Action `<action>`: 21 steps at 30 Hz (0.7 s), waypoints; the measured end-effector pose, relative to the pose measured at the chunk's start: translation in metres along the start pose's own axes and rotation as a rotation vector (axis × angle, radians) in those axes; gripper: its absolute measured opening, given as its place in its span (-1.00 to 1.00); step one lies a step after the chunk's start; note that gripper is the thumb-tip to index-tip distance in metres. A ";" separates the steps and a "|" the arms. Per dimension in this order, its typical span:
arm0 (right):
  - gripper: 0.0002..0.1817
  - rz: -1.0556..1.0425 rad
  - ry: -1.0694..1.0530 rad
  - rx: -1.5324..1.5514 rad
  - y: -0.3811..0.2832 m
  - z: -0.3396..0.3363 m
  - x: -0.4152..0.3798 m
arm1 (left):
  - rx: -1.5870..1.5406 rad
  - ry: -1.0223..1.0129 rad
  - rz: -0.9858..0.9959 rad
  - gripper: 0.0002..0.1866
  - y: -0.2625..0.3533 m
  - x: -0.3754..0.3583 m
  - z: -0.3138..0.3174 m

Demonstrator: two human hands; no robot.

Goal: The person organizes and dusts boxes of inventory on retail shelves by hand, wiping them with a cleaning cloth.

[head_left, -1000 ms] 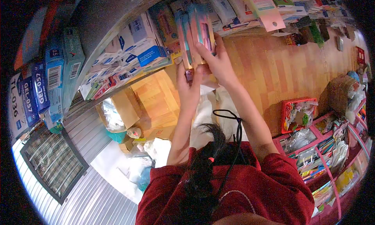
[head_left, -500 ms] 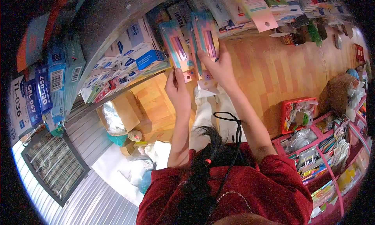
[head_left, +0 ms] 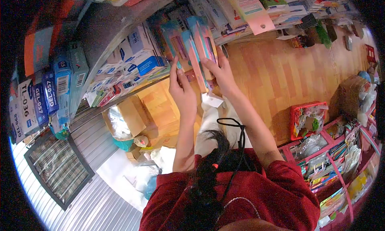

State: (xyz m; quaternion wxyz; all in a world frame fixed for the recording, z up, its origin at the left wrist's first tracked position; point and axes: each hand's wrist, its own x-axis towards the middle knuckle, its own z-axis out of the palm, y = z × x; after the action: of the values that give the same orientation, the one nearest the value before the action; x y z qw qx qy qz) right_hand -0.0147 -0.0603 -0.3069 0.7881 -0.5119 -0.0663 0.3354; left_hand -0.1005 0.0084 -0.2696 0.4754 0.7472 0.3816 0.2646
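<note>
My right hand [head_left: 219, 73] is closed on a pack of pens [head_left: 203, 42] with a blue and pink cover, held tilted at the shelf's front. A white tag [head_left: 211, 100] shows below it. My left hand [head_left: 181, 82] has its fingers raised and apart, close to the lower part of a second similar pack [head_left: 176, 40] that leans on the shelf. Whether its fingertips touch that pack is hard to tell. Left of the packs, white and blue boxes [head_left: 138, 50] are stacked on the shelf.
Gel pen boxes [head_left: 50, 90] stand at the far left. An open cardboard box [head_left: 130, 114] sits on the floor under the shelf. On the right are a red basket [head_left: 308, 119] and a pink rack [head_left: 327, 150] of stationery. Loose hair and a black cord hang before my chest.
The pack in my right hand has shifted slightly left and turned. My left hand's fingers have come off the lower edge of the other pack and spread, and that pack sits farther back.
</note>
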 end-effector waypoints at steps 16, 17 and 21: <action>-0.31 0.118 -0.065 0.209 0.012 0.022 0.028 | 0.768 -0.058 -0.031 -0.55 0.005 0.019 -0.006; -0.30 0.145 -0.051 0.222 0.011 0.023 0.029 | 0.793 -0.055 -0.014 -0.58 0.002 0.022 -0.008; -0.31 0.124 0.014 0.225 0.016 0.029 0.033 | 0.937 -0.082 -0.032 -0.69 -0.005 0.033 -0.012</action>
State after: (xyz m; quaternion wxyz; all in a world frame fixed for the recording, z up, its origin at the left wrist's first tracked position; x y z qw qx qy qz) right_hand -0.0095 -0.0143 -0.3144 0.8188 -0.4258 0.0089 0.3850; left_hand -0.0925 0.0433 -0.2676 0.1057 0.8853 0.4521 0.0269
